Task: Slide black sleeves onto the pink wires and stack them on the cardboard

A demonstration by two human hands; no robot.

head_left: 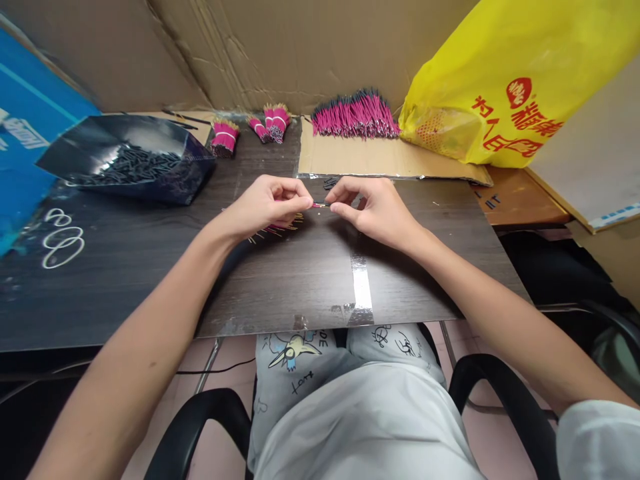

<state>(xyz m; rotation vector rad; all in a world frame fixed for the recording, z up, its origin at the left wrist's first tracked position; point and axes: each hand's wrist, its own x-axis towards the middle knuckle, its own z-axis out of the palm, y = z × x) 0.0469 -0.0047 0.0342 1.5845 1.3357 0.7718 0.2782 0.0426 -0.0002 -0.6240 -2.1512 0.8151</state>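
Note:
Over the middle of the dark table, my left hand (277, 202) pinches a short magenta wire (318, 205) between thumb and fingertips. Facing it, my right hand (369, 205) is closed in a pinch on a small black tube (328, 203) at the wire's end. Whether the tube sits around the wire tip is too small to tell. Partly hidden beneath my left hand lies a loose bunch of magenta wires (275, 231) with gold-coloured ends. Several loose black tubes (330, 183) lie just behind my right fingers.
A dark open bag (195, 175) of black tubes stands left. Banded magenta wire bundles (225, 138) stand at the back. Black-tipped wires (355, 117) lie on cardboard (350, 159), beside a yellow plastic bag (470, 100). Rubber bands (63, 247) rest on the left.

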